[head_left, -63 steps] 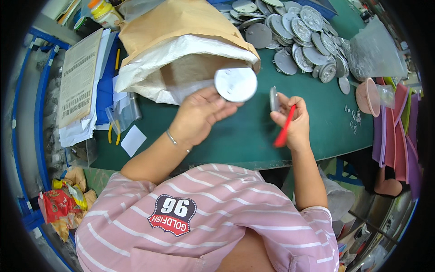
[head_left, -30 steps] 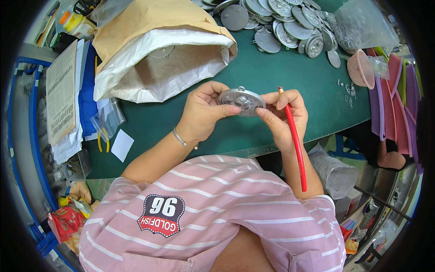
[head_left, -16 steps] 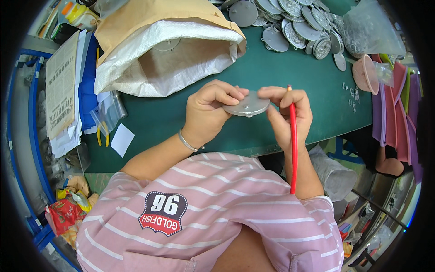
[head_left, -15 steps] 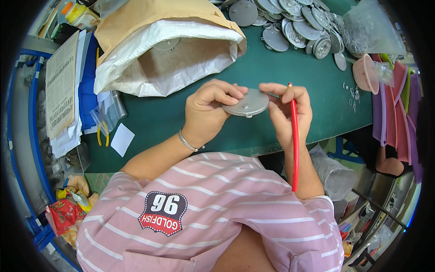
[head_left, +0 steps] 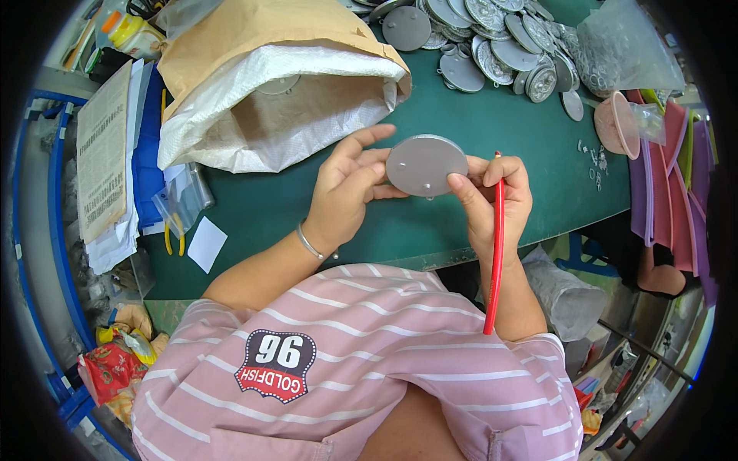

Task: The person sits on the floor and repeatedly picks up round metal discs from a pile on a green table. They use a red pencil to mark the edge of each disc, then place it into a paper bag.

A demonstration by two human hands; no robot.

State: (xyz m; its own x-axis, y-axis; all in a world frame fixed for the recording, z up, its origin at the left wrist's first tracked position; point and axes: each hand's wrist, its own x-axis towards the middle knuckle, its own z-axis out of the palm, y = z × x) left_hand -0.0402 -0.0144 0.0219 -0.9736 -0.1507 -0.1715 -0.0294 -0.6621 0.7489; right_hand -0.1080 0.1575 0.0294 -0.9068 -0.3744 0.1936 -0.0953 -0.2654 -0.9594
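Note:
A flat, round grey metal medallion (head_left: 427,165) with small knobs on its plain face and a small loop at its near edge is held up over the green table. My right hand (head_left: 490,201) pinches its right edge between thumb and fingers. A long red stick (head_left: 496,261) with a pale tip is also tucked in that hand, hanging down along the forearm. At the medallion's left edge, my left hand (head_left: 346,180) has its fingers apart, the index stretched out; whether a fingertip touches the rim is unclear.
A brown paper sack (head_left: 269,27) with a white lining gapes toward me, a disc inside. Far right lie a heap of medallions (head_left: 492,42), a plastic bag (head_left: 626,50), a pink cup (head_left: 617,125) and small rings (head_left: 597,165). Papers (head_left: 105,154) stand left, near yellow-handled pliers (head_left: 175,234).
My left hand has loosened from the medallion and spread its fingers. My right hand has closed on the right edge, and the medallion's plain face has tipped up toward me.

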